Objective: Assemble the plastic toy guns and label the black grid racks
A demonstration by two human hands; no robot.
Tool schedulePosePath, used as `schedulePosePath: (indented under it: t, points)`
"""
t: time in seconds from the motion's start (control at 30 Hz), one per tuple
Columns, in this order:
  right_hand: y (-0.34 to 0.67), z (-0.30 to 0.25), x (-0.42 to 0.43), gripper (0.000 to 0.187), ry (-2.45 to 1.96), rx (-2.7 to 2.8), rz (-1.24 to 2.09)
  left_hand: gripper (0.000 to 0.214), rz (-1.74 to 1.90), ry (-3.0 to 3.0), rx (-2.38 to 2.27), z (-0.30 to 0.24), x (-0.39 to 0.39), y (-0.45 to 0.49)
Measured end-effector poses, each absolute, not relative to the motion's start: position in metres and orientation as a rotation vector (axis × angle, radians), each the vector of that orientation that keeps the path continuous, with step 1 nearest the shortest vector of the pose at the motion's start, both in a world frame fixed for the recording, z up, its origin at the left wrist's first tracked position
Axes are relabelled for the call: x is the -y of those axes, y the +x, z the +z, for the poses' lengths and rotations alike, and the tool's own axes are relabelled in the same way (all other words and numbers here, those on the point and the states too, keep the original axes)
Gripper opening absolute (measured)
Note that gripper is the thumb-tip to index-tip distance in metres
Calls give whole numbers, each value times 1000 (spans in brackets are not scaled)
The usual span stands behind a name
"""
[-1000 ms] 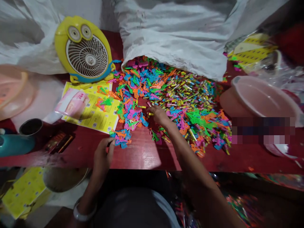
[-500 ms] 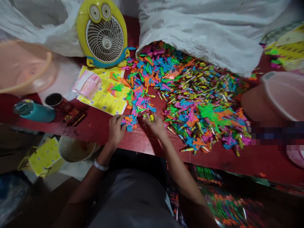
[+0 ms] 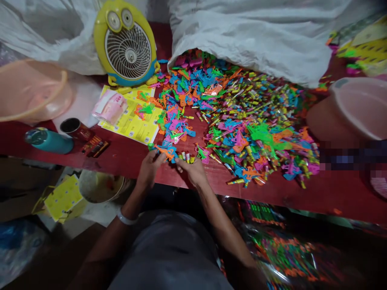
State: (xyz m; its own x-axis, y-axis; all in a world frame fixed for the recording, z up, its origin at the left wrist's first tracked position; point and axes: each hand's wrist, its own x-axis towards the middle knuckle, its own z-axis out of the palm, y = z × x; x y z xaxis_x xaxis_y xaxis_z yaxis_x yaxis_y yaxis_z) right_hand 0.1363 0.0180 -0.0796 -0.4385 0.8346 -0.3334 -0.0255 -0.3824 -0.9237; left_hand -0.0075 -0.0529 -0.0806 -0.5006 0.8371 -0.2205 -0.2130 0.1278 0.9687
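A big heap of small coloured plastic toy pieces (image 3: 242,117) spills from a white sack (image 3: 250,40) across the red table (image 3: 302,193). Near the table's front edge my left hand (image 3: 149,167) is closed on a bunch of coloured plastic pieces (image 3: 165,152). My right hand (image 3: 193,170) is close beside it, fingers closed on several small coloured tubes (image 3: 186,156). The two hands almost touch. A white bangle (image 3: 125,219) is on my left wrist.
A yellow toy-faced fan (image 3: 127,44) stands at the back left by yellow printed sheets (image 3: 133,121) and a pink packet (image 3: 110,108). A teal bottle (image 3: 50,141), dark cup (image 3: 70,125), orange basin (image 3: 30,90) lie left; pink basin (image 3: 359,106) right. A bowl (image 3: 99,185) sits below.
My right hand has drawn back from the heap to the front edge with small tubes and now meets my left hand. The view has shifted left and down.
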Motion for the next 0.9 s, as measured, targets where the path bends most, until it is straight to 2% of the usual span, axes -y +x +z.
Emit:
schedulePosePath:
  t: [0.1, 0.2, 0.37, 0.73, 0.9]
  points:
    - [148, -74, -4, 45, -1153, 1287, 1950, 42, 1527, 436, -1318, -69, 49, 7]
    - [156, -70, 0, 49, -1202, 1301, 1868, 38, 1544, 469, -1348, -68, 47, 15]
    - [169, -70, -6, 44, -1210, 1379, 1641, 35, 1493, 552, -1386, -68, 48, 21]
    - [174, -74, -6, 45, -1180, 1368, 1656, 32, 1448, 543, -1396, -54, 47, 27]
    - [172, -75, -4, 43, -1228, 1412, 1479, 31, 1440, 557, -1388, -54, 47, 28]
